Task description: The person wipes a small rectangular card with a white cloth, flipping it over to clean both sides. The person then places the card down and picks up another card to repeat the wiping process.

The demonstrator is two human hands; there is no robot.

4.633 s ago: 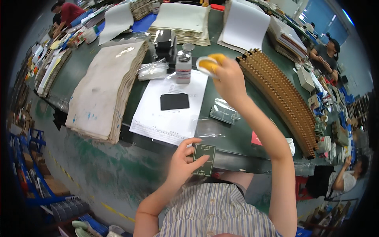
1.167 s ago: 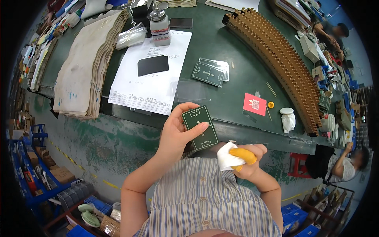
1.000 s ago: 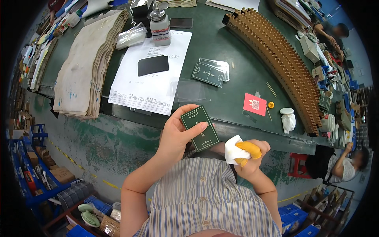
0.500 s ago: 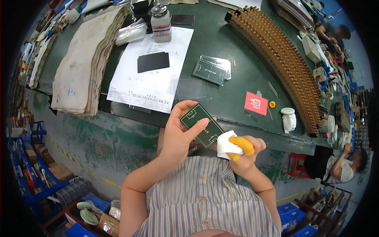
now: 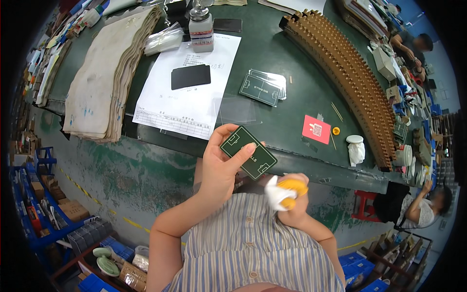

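Observation:
My left hand (image 5: 221,158) grips a dark green card (image 5: 256,164) with white pitch-like lines, its thumb lying across the face. Just to the right and lower, my right hand (image 5: 296,204) is closed on a white cloth (image 5: 278,193); yellow finger covers (image 5: 294,187) sit on some of its fingers. The cloth is apart from the card and slightly blurred. On the table beyond lies a small pile of similar green cards (image 5: 261,89), with shiny white-edged ones at the back.
A printed sheet (image 5: 163,107) with black cards (image 5: 190,77) on it lies left of centre, a pump bottle (image 5: 201,34) behind. Wavy paper stacks (image 5: 104,73) stand farther left. At right are a curved slotted rack (image 5: 340,73), a pink card (image 5: 316,129) and a white-lidded container (image 5: 355,150).
My right hand has moved down, away from the card's lower right corner, taking the cloth with it. My left hand and the card have barely moved.

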